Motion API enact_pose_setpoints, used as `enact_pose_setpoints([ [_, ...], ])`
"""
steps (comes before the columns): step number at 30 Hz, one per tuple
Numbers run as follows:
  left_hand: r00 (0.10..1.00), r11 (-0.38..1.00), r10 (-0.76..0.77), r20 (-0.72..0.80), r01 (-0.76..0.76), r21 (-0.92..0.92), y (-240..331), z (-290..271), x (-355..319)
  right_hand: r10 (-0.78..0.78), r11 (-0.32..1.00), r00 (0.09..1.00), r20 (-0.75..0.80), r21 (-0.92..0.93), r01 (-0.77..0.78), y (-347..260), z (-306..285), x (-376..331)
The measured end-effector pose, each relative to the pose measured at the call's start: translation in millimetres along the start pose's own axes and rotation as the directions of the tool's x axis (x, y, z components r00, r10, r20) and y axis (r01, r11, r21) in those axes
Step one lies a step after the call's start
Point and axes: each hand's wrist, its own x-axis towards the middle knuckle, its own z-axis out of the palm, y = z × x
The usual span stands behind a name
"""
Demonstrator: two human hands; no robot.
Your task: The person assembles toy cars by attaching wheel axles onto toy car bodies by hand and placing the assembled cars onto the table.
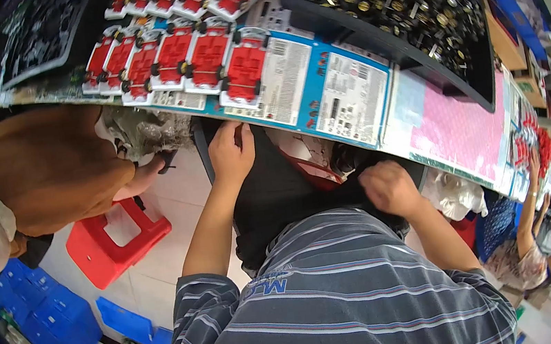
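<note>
Left hand [231,151] is up at the bench edge [297,124], fingers curled and pinching the top hem of the black cloth [278,192], which hangs from there down over the lap. Right hand [389,188] sits lower and to the right, bunched in a fist on the same cloth, likely keeping it taut. Just above the left hand lie rows of red parts [204,56] on cards, within easy reach. A red stool [117,238] stands down-left.
</note>
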Motion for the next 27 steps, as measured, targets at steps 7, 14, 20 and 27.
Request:
enact_pose_setpoints([
  [7, 0.961, 0.979, 0.031, 0.275, -0.086, 0.188, 3, -4, 0, 0.416, 0.888, 0.857, -0.305, -0.069, -0.455, 83, 21, -129],
  [14, 0.927, 0.964, 0.159, 0.341, -0.220, 0.147, -20, -15, 10, 0.201, 0.973, 0.978, -0.062, -0.105, -0.207, 97, -2, -144],
  [20, 0.886, 0.890, 0.141, 0.441, -0.309, 0.335, -20, 3, 18, 0.141, 0.985, 0.985, -0.098, -0.083, -0.149, 115, 4, -155],
  [27, 0.858, 0.831, 0.193, 0.477, -0.401, 0.385, 2, 9, 6, 0.064, 0.997, 0.997, -0.035, -0.044, -0.066, 120, 15, -125],
])
